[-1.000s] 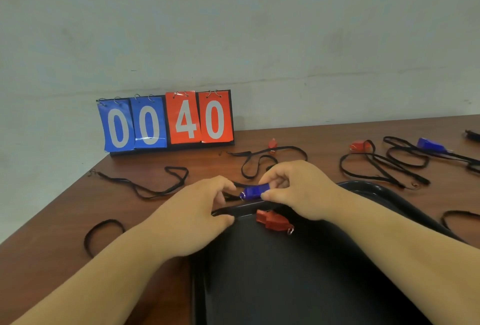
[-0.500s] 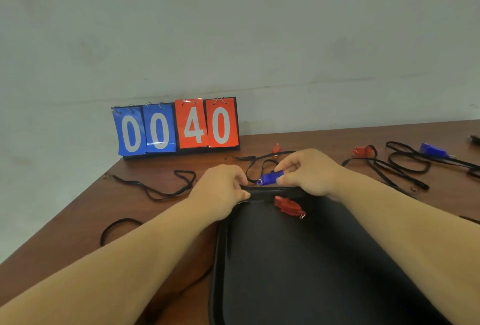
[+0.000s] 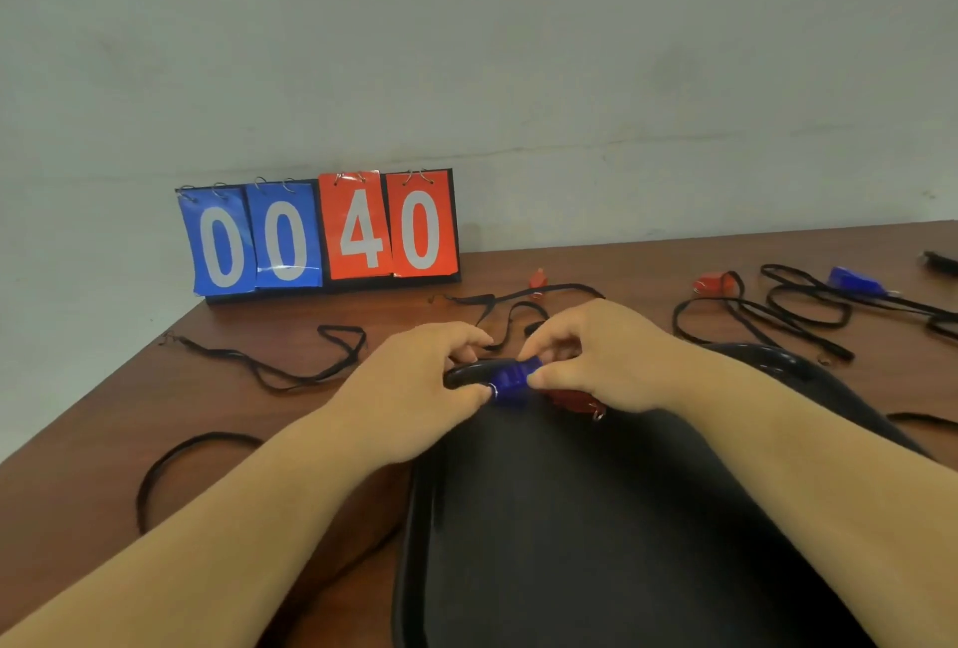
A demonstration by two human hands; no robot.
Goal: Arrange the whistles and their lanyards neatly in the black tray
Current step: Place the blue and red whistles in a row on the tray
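Your right hand pinches the blue whistle between thumb and fingers, directly above the far rim of the black tray. Your left hand is curled, its fingertips meeting the whistle's ring end. A red whistle lies inside the tray, just beside that rim.

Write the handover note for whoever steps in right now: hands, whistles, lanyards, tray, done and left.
Hands: right hand pinches the small blue plastic whistle at the far rim of the black plastic tray; left hand fingers work at the whistle's ring end.
In the tray: one red plastic whistle, partly hidden under the right hand.
On the brown wooden table: two red whistles, another blue whistle, and loose black cord lanyards.
Done: one whistle placed.
Left: place the held whistle, then the rest and all the lanyards.
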